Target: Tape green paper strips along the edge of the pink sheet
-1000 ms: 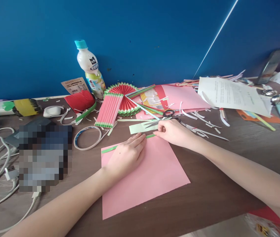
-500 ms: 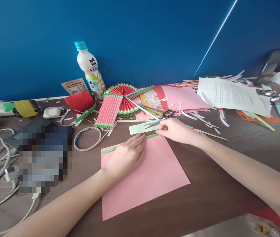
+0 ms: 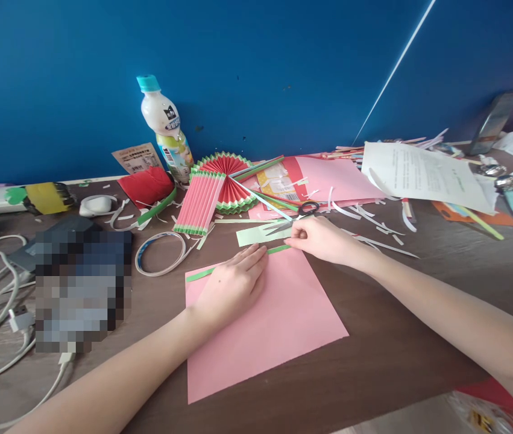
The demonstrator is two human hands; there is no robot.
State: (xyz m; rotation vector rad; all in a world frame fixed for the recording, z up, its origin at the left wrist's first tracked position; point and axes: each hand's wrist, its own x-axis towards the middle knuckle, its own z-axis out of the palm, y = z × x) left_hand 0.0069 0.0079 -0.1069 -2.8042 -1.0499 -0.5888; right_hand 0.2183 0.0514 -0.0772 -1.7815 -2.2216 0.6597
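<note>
A sheet of pink paper [image 3: 274, 319] lies on the table, a narrow green paper strip [image 3: 199, 275] running along its far edge. My left hand [image 3: 233, 280] rests flat on the sheet with fingers stretched out, covering the strip's middle. At the sheet's far right corner, my right hand [image 3: 308, 238] pinches the end of the strip between thumb and forefinger. Just beyond the hands are scissors [image 3: 283, 225] with their blades apart, lying over a pale green piece of paper [image 3: 249, 236]. My right hand partly hides the scissors.
A roll of tape [image 3: 138, 262] lies left of the sheet. Behind it are a folded pink piece [image 3: 199, 202], a pleated red fan [image 3: 233, 166] and a bottle [image 3: 161, 120]. Cables [image 3: 12, 277] and a blurred-out device [image 3: 79, 289] lie left; a printed sheet [image 3: 419, 172] and paper scraps lie right.
</note>
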